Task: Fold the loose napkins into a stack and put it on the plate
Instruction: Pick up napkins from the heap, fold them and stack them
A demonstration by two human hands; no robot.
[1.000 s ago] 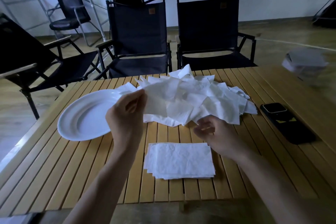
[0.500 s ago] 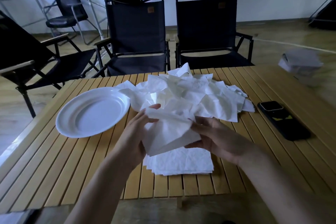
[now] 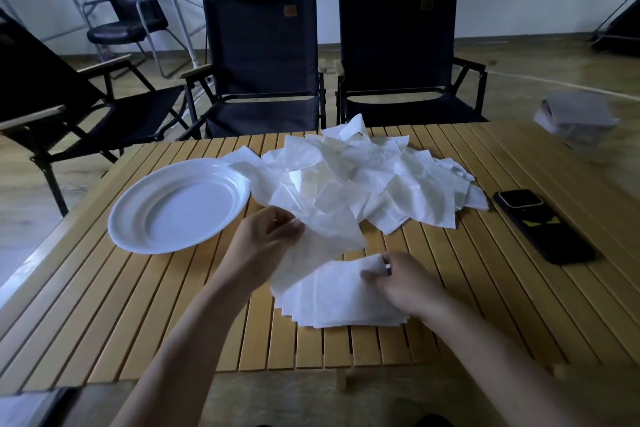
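Many loose napkins [image 3: 374, 177] lie heaped at the far middle of the table [image 3: 138, 322], and the heap's left edge appears to reach the rim of the white plate [image 3: 180, 215]. The folded stack [image 3: 349, 305] sits near the front edge, apart from the plate. One napkin [image 3: 325, 246] hangs over that stack. The left hand [image 3: 266, 239] pinches its upper left edge between thumb and fingertips, and the right hand [image 3: 405, 284], fingers curled, pinches its right corner low against the stack. The likeliest fault from here is a skewed fold, since the held sheet sits crooked and thin tissue may crease off-line or tear if tugged. The stack's edges already fan unevenly, so it could slide apart when lifted. The plate holds nothing yet. A black phone [image 3: 543, 225] lies to the right of the heap.
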